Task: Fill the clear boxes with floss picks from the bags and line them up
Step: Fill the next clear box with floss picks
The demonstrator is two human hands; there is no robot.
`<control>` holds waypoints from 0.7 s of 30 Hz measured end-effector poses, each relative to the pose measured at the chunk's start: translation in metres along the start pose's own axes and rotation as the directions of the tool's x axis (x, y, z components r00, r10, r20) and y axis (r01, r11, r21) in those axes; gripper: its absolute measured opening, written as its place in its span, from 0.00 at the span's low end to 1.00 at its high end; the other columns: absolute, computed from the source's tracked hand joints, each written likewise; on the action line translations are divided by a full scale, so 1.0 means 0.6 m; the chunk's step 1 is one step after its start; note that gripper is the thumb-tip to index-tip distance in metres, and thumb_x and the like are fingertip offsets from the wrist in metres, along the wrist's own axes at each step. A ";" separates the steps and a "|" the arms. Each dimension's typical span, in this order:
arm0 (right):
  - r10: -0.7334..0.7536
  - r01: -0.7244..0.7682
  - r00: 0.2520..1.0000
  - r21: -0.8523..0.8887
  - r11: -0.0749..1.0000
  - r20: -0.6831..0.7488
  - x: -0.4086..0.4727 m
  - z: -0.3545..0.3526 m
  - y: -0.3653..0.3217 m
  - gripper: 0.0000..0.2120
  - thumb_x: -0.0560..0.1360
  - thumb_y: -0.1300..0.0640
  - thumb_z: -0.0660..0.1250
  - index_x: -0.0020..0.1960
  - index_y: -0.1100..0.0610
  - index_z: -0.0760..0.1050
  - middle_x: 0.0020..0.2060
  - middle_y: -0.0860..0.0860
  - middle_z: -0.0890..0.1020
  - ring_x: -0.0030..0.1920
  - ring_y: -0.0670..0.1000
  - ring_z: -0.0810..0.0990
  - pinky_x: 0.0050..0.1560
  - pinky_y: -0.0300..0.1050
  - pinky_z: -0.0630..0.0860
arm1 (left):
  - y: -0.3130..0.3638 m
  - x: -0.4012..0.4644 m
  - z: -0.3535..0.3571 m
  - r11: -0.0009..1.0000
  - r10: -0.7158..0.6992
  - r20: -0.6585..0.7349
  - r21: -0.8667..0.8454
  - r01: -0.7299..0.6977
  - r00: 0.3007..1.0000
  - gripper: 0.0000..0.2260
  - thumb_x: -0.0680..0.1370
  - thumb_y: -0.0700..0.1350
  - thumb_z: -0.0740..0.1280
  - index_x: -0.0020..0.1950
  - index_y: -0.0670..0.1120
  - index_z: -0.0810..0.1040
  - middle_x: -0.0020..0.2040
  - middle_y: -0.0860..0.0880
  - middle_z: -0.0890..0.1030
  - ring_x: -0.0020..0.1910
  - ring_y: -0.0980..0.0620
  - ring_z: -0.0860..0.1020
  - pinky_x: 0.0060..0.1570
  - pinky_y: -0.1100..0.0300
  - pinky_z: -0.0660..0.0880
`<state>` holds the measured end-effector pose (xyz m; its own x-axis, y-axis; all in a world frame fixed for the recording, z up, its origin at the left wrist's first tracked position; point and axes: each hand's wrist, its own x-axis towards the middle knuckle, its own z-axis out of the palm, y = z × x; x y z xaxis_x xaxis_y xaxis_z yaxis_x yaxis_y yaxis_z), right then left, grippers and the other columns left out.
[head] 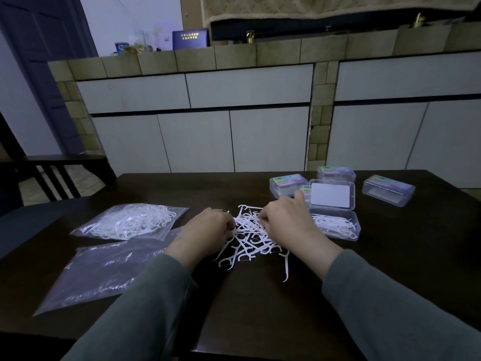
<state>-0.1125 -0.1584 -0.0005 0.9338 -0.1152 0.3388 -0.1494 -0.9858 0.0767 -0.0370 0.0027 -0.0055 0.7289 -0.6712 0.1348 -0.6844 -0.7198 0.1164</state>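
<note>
- The loose heap of floss picks (253,235) lies on the dark surface (260,308) at its middle, directly in front of the person. Judged purpose: tipped out so that picks can be sorted and gathered in bundles.
- The left hand (208,230) rests at the left side of the heap, fingers curled into the picks. Grip state: it appears to pinch a few picks, but the fingertips are hidden, so the hold cannot be confirmed.
- The right hand (283,220) lies on the right side of the heap, fingers bent down among the picks. Grip state: likewise appears to gather picks; exact contact is hidden.
- The heap sits between and under both grips, touching each.
- The open box (335,225) stands just beside the right hand, toward the right edge, lid (330,195) raised behind it. It is partly filled with picks laid roughly parallel. Judged purpose: kept close for short transfers.
- Three closed boxes (286,185) (335,174) (387,190) stand behind the open box, near the far edge.
- A full bag (130,221) lies toward the left edge; a flat, apparently emptied bag (104,269) lies nearer the person.
</note>
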 end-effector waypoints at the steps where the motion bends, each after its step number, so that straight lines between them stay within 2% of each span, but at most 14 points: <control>1: 0.005 -0.005 1.000 0.002 1.000 -0.007 0.000 -0.001 0.000 0.07 0.78 0.52 0.66 0.53 0.48 0.82 0.44 0.47 0.83 0.49 0.51 0.76 0.55 0.52 0.62 | 0.001 0.001 0.001 1.000 0.004 -0.004 0.008 -0.004 1.000 0.07 0.79 0.48 0.66 0.54 0.50 0.81 0.53 0.50 0.79 0.51 0.52 0.73 0.51 0.57 0.73; 5: 0.018 -0.016 0.999 0.033 0.999 -0.045 -0.004 -0.014 0.006 0.08 0.78 0.54 0.66 0.55 0.47 0.82 0.47 0.47 0.83 0.47 0.51 0.71 0.56 0.50 0.62 | 0.002 0.003 0.004 1.000 0.007 -0.028 0.020 -0.007 1.000 0.07 0.79 0.47 0.66 0.53 0.48 0.82 0.51 0.49 0.80 0.47 0.53 0.72 0.46 0.59 0.73; 8: 0.000 0.007 0.996 0.086 0.996 -0.086 -0.007 -0.028 0.021 0.10 0.79 0.55 0.64 0.56 0.45 0.82 0.50 0.47 0.83 0.54 0.52 0.72 0.58 0.50 0.60 | 0.004 0.002 0.004 1.000 0.011 -0.052 0.021 -0.010 0.999 0.08 0.79 0.51 0.65 0.50 0.48 0.81 0.49 0.50 0.80 0.46 0.54 0.71 0.44 0.59 0.72; 12: -0.016 0.041 0.988 0.161 0.986 -0.152 -0.009 -0.043 0.052 0.10 0.80 0.50 0.63 0.55 0.43 0.82 0.51 0.45 0.83 0.57 0.50 0.72 0.49 0.46 0.53 | 0.004 0.001 0.005 1.000 -0.011 -0.054 0.012 0.011 0.998 0.09 0.78 0.54 0.66 0.41 0.53 0.74 0.46 0.52 0.77 0.48 0.52 0.73 0.45 0.57 0.73; 13: -0.017 0.045 0.987 0.176 0.983 -0.159 -0.011 -0.046 0.059 0.10 0.80 0.50 0.63 0.55 0.43 0.82 0.51 0.45 0.83 0.57 0.49 0.72 0.49 0.47 0.53 | 0.004 0.002 0.006 1.000 -0.009 -0.055 0.009 0.009 0.998 0.09 0.78 0.54 0.66 0.40 0.53 0.72 0.44 0.52 0.76 0.48 0.52 0.73 0.45 0.57 0.73; 17: -0.004 0.041 0.982 0.195 0.980 -0.187 -0.017 -0.050 0.080 0.10 0.79 0.49 0.63 0.57 0.43 0.81 0.54 0.44 0.83 0.57 0.49 0.71 0.59 0.49 0.57 | 0.009 0.000 0.008 0.999 0.026 -0.116 0.030 -0.023 0.993 0.04 0.79 0.49 0.65 0.47 0.51 0.77 0.49 0.52 0.76 0.48 0.53 0.69 0.47 0.58 0.72; 21: 0.003 0.063 0.962 0.232 0.971 -0.274 -0.027 -0.052 0.096 0.10 0.79 0.51 0.65 0.57 0.46 0.81 0.51 0.44 0.83 0.53 0.47 0.70 0.54 0.47 0.57 | 0.019 -0.001 0.006 0.999 0.046 -0.198 0.033 -0.041 0.979 0.08 0.80 0.49 0.62 0.56 0.49 0.78 0.54 0.52 0.76 0.52 0.52 0.71 0.50 0.57 0.74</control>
<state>-0.1462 -0.2094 0.0279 0.8087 -0.0800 0.5828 -0.0107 -0.9926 -0.1213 -0.0453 -0.0056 -0.0078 0.6782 -0.6557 0.3319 -0.7125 -0.6973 0.0784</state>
